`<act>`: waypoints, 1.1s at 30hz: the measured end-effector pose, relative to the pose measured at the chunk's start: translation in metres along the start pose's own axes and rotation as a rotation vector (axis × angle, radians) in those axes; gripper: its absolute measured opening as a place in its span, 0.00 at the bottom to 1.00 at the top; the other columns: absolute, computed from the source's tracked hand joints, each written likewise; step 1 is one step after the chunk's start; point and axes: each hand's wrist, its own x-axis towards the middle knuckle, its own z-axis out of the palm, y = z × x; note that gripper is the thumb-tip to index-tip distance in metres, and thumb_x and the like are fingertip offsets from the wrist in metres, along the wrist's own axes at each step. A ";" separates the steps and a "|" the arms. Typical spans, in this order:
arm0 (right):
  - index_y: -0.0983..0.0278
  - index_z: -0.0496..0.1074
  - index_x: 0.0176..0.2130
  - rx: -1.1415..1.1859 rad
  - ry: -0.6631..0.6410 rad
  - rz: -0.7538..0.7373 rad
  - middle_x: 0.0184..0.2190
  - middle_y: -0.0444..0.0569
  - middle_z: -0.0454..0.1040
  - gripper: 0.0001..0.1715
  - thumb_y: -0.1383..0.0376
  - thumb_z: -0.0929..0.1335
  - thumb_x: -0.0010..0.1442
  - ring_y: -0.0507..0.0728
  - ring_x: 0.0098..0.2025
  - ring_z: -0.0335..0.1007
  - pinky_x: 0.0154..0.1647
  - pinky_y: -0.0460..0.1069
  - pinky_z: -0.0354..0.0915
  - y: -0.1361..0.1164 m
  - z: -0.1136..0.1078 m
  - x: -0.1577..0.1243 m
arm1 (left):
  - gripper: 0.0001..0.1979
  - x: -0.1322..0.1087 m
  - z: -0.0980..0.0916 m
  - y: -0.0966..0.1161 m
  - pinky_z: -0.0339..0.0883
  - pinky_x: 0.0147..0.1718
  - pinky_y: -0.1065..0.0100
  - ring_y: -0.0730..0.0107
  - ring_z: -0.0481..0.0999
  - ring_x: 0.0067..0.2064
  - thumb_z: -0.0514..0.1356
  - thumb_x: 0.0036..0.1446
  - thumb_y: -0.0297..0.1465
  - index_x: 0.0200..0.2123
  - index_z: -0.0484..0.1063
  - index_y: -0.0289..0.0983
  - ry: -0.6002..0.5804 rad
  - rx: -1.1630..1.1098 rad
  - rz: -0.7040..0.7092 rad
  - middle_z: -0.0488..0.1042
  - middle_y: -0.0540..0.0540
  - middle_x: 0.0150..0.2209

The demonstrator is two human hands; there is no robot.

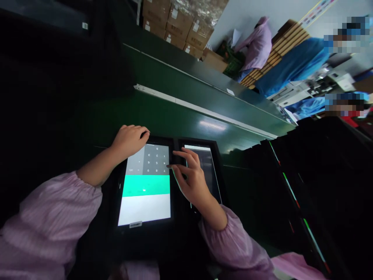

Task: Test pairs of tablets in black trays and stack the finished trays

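Left hand [130,139] curled, grip unclear, right hand [192,175] spread: the lit tablet [145,206] on the counter [163,118] looks stiff, fragile, best held by its frame [171,186].

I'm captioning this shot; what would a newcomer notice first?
The glowing tablet left of centre, showing an upside-down calculator with a bright green band, stands out. The left hand is at its far left corner, the right hand near its right edge. Cardboard boxes stand stacked at the top.

left hand [130,139]: fingers [143,130] bent | right hand [194,179]: fingers parted (wrists [210,210] bare)
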 end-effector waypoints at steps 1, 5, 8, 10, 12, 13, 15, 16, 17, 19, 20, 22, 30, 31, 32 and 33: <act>0.61 0.83 0.38 0.017 -0.011 -0.011 0.55 0.55 0.75 0.16 0.66 0.65 0.70 0.66 0.65 0.62 0.61 0.66 0.71 -0.005 0.007 0.004 | 0.23 0.002 -0.001 -0.004 0.65 0.53 0.53 0.52 0.76 0.56 0.45 0.66 0.37 0.48 0.79 0.39 -0.018 -0.010 0.008 0.80 0.43 0.52; 0.61 0.83 0.39 0.076 -0.044 -0.082 0.54 0.55 0.76 0.16 0.68 0.65 0.70 0.65 0.65 0.63 0.60 0.63 0.72 -0.025 0.029 0.007 | 0.24 0.008 -0.002 -0.014 0.68 0.45 0.58 0.55 0.79 0.53 0.44 0.66 0.39 0.46 0.80 0.44 -0.052 -0.057 -0.004 0.81 0.48 0.50; 0.61 0.83 0.38 0.095 -0.056 -0.153 0.53 0.54 0.76 0.16 0.68 0.65 0.69 0.65 0.66 0.63 0.59 0.63 0.73 -0.033 0.039 0.005 | 0.24 0.008 -0.001 -0.015 0.68 0.42 0.59 0.56 0.79 0.51 0.44 0.67 0.38 0.46 0.80 0.45 -0.045 -0.080 -0.005 0.82 0.49 0.49; 0.60 0.83 0.38 0.100 -0.052 -0.164 0.53 0.54 0.76 0.16 0.68 0.65 0.69 0.65 0.66 0.62 0.59 0.64 0.72 -0.035 0.043 0.003 | 0.23 0.007 0.000 -0.013 0.67 0.40 0.60 0.56 0.79 0.50 0.45 0.67 0.38 0.45 0.79 0.43 -0.040 -0.079 0.008 0.82 0.48 0.48; 0.60 0.83 0.40 0.105 -0.069 -0.168 0.54 0.54 0.75 0.15 0.69 0.65 0.68 0.66 0.66 0.61 0.61 0.65 0.71 -0.036 0.044 0.002 | 0.22 0.005 0.000 -0.011 0.66 0.39 0.59 0.56 0.80 0.48 0.45 0.67 0.37 0.43 0.79 0.41 -0.036 -0.065 0.029 0.82 0.46 0.46; 0.60 0.83 0.41 0.110 -0.092 -0.177 0.55 0.54 0.75 0.15 0.70 0.66 0.67 0.66 0.67 0.59 0.62 0.66 0.70 -0.036 0.044 0.001 | 0.22 0.004 0.000 -0.011 0.66 0.38 0.59 0.56 0.80 0.47 0.45 0.67 0.36 0.42 0.79 0.40 -0.035 -0.055 0.041 0.82 0.45 0.45; 0.61 0.83 0.42 0.125 -0.142 -0.210 0.56 0.56 0.73 0.15 0.71 0.66 0.66 0.66 0.69 0.56 0.64 0.67 0.68 -0.037 0.044 0.000 | 0.23 0.002 0.000 -0.009 0.65 0.37 0.60 0.56 0.80 0.46 0.44 0.68 0.36 0.40 0.79 0.38 -0.035 -0.032 0.065 0.82 0.44 0.42; 0.61 0.83 0.41 0.133 -0.156 -0.224 0.56 0.56 0.73 0.15 0.71 0.66 0.66 0.66 0.69 0.55 0.64 0.67 0.68 -0.038 0.044 0.000 | 0.23 0.002 0.001 -0.009 0.65 0.37 0.60 0.56 0.80 0.45 0.44 0.68 0.35 0.40 0.78 0.38 -0.036 -0.021 0.075 0.81 0.44 0.42; 0.62 0.83 0.39 0.141 -0.157 -0.235 0.56 0.56 0.73 0.15 0.72 0.66 0.65 0.66 0.69 0.55 0.64 0.66 0.68 -0.038 0.044 0.000 | 0.23 0.001 0.001 -0.009 0.65 0.37 0.59 0.57 0.79 0.45 0.43 0.68 0.35 0.40 0.78 0.37 -0.035 -0.012 0.084 0.81 0.44 0.42; 0.62 0.83 0.37 0.157 -0.138 -0.247 0.54 0.56 0.74 0.15 0.73 0.66 0.64 0.66 0.69 0.56 0.63 0.65 0.68 -0.038 0.044 -0.001 | 0.23 0.001 0.002 -0.009 0.65 0.38 0.59 0.56 0.79 0.46 0.43 0.68 0.35 0.40 0.78 0.37 -0.031 0.004 0.096 0.81 0.44 0.43; 0.63 0.82 0.35 0.163 -0.123 -0.254 0.54 0.56 0.74 0.15 0.73 0.66 0.64 0.66 0.68 0.57 0.63 0.64 0.69 -0.038 0.044 -0.002 | 0.23 0.001 0.003 -0.009 0.66 0.39 0.59 0.56 0.79 0.46 0.43 0.68 0.35 0.41 0.78 0.37 -0.028 0.011 0.101 0.81 0.43 0.43; 0.63 0.81 0.32 0.161 -0.112 -0.267 0.53 0.56 0.75 0.15 0.74 0.66 0.62 0.66 0.68 0.58 0.63 0.64 0.69 -0.037 0.043 -0.003 | 0.23 0.001 0.004 -0.010 0.66 0.40 0.58 0.56 0.79 0.46 0.43 0.68 0.35 0.42 0.78 0.36 -0.023 0.022 0.112 0.81 0.43 0.44; 0.59 0.83 0.41 0.069 -0.240 -0.308 0.61 0.54 0.71 0.12 0.68 0.68 0.65 0.69 0.71 0.55 0.67 0.68 0.63 -0.043 0.043 -0.002 | 0.23 0.002 0.004 -0.011 0.67 0.41 0.60 0.59 0.79 0.46 0.43 0.68 0.36 0.42 0.78 0.39 -0.021 0.047 0.110 0.81 0.45 0.44; 0.59 0.83 0.41 0.057 -0.238 -0.304 0.61 0.53 0.71 0.12 0.69 0.68 0.65 0.69 0.71 0.54 0.67 0.68 0.63 -0.044 0.042 -0.002 | 0.23 0.002 0.004 -0.011 0.67 0.41 0.60 0.59 0.79 0.47 0.43 0.68 0.36 0.42 0.78 0.39 -0.020 0.047 0.110 0.81 0.45 0.44; 0.60 0.83 0.39 0.051 -0.222 -0.293 0.60 0.53 0.72 0.13 0.69 0.67 0.65 0.69 0.71 0.53 0.67 0.68 0.63 -0.043 0.042 -0.002 | 0.23 0.002 0.005 -0.011 0.67 0.41 0.60 0.58 0.79 0.47 0.43 0.68 0.36 0.42 0.78 0.39 -0.021 0.046 0.111 0.81 0.44 0.44; 0.60 0.83 0.37 0.052 -0.199 -0.280 0.59 0.53 0.73 0.13 0.70 0.67 0.64 0.69 0.71 0.53 0.67 0.67 0.63 -0.043 0.041 -0.003 | 0.23 0.002 0.005 -0.010 0.67 0.41 0.59 0.57 0.79 0.47 0.43 0.68 0.36 0.43 0.78 0.39 -0.022 0.045 0.114 0.81 0.44 0.45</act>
